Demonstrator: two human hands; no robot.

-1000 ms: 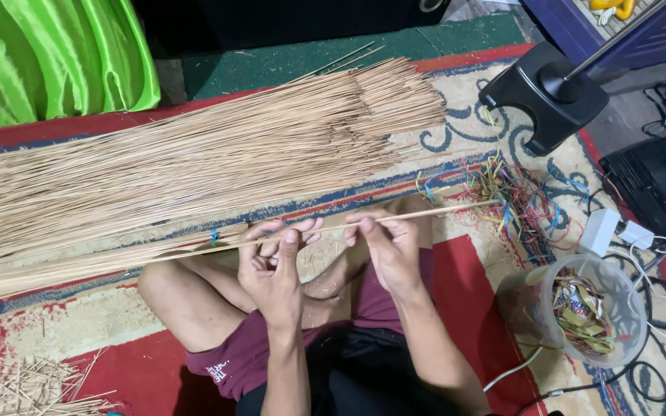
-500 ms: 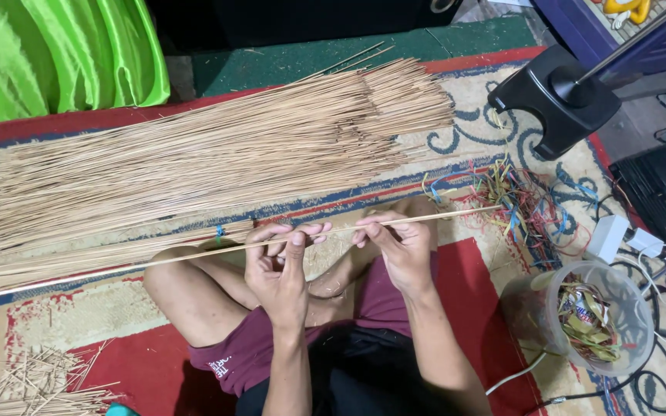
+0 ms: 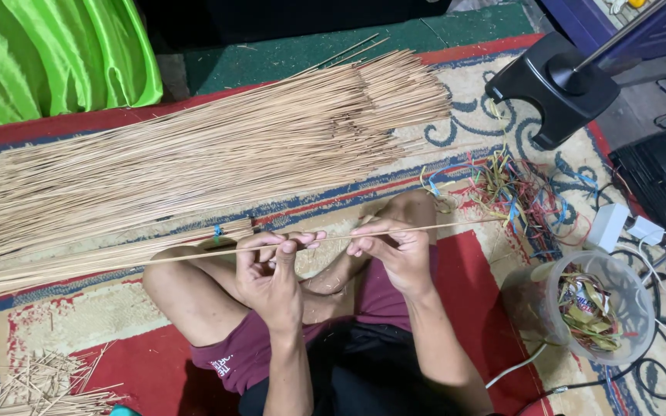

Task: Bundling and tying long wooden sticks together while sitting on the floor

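A single long thin cane stick (image 3: pixel 194 255) runs nearly level across my lap, from the far left to past my knee on the right. My left hand (image 3: pixel 271 270) pinches it near its middle with fingers curled around it. My right hand (image 3: pixel 395 250) grips the same stick a little further right. Behind both hands a large pile of the same pale sticks (image 3: pixel 194 162) lies fanned across the rug. A smaller tied bundle (image 3: pixel 102 258) with a blue band lies just left of my left hand.
A clear plastic tub (image 3: pixel 599 308) of coloured strips stands at the right, with a tangle of coloured strips (image 3: pixel 522 196) on the rug beyond my knee. A black stand base (image 3: pixel 553 88), white adapters and cables (image 3: pixel 618 223) sit at right. Short stick offcuts (image 3: pixel 36 385) lie lower left; green cloth (image 3: pixel 55 54) upper left.
Both hands keep hold of the stick in about the same place. The stick has slid slightly leftward through my fingers; the view has shifted a little.
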